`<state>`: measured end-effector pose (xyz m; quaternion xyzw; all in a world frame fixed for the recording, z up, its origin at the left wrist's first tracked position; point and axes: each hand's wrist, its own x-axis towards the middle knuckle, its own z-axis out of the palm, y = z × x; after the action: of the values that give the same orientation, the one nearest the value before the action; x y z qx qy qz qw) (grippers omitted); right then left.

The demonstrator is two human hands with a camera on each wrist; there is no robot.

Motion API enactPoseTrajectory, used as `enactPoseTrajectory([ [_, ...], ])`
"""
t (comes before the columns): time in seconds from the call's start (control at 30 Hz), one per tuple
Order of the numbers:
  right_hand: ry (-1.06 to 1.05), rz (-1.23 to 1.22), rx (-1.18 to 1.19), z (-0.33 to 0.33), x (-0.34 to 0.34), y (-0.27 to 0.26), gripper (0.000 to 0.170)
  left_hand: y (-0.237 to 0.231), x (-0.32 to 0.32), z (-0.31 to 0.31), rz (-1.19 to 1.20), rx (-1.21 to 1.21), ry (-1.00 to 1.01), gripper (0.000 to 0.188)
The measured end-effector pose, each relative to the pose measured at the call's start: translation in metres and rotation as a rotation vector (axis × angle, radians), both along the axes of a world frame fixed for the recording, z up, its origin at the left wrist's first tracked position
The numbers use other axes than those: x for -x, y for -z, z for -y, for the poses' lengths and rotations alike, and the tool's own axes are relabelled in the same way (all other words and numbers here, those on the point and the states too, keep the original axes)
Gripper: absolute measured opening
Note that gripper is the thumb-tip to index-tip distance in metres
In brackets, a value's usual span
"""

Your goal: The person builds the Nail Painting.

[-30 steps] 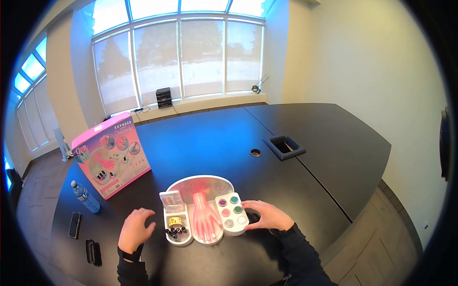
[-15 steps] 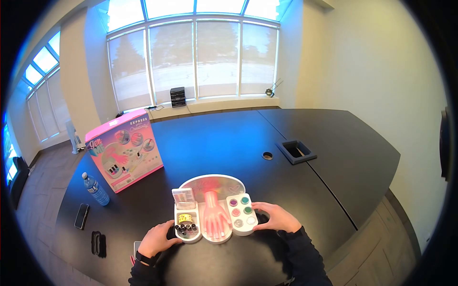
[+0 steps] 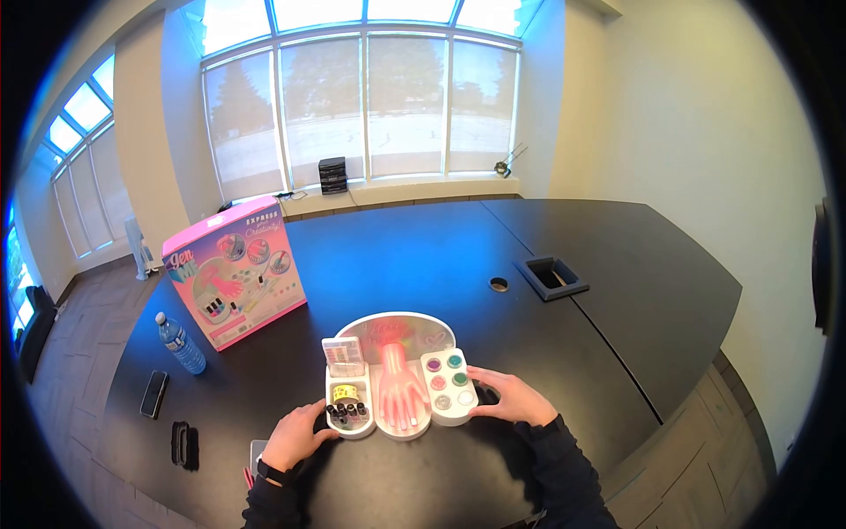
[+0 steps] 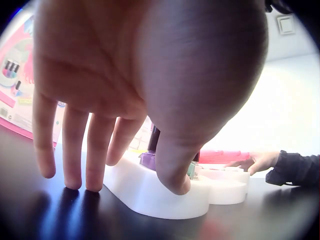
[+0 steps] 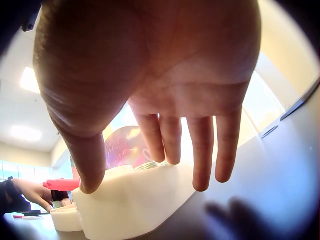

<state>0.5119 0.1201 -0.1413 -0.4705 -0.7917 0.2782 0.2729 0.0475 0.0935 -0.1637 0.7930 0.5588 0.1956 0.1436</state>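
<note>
A white toy nail-salon stand (image 3: 352, 435) rests on the dark table, with a pink model hand (image 3: 401, 397) lying palm down in its middle. Its left tray holds several small black-capped nail polish bottles (image 3: 348, 413) and a yellow roll (image 3: 345, 393); a clear card-like panel (image 3: 344, 353) stands behind them. Round pots of colour fill the right tray (image 3: 451, 416). My left hand (image 3: 295, 436) grips the stand's left end, thumb on the front wall. At the opposite end my right hand (image 3: 513, 398) holds the right tray between thumb and fingers.
Back left stands a pink toy box (image 3: 233, 273). Beside it are a water bottle (image 3: 181, 346), a phone (image 3: 154, 394) and a black oblong object (image 3: 181, 445). A square table opening (image 3: 552, 278) and a round hole (image 3: 499, 284) lie to the right.
My left hand has come down from above the table onto the stand's left end. The right hand stays at the right tray. The stand has shifted slightly away from me.
</note>
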Motion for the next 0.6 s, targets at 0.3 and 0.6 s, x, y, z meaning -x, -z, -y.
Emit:
enactPoseTrajectory([
  [0.3, -0.004, -0.045, -0.035, -0.006, 0.000, 0.015, 0.083, 0.009, -0.003, 0.002, -0.016, -0.098, -0.018, 0.064],
  [0.6, 0.007, -0.026, -0.059, -0.006, 0.001, 0.016, 0.081, 0.009, -0.005, 0.004, -0.028, -0.126, -0.026, 0.060],
])
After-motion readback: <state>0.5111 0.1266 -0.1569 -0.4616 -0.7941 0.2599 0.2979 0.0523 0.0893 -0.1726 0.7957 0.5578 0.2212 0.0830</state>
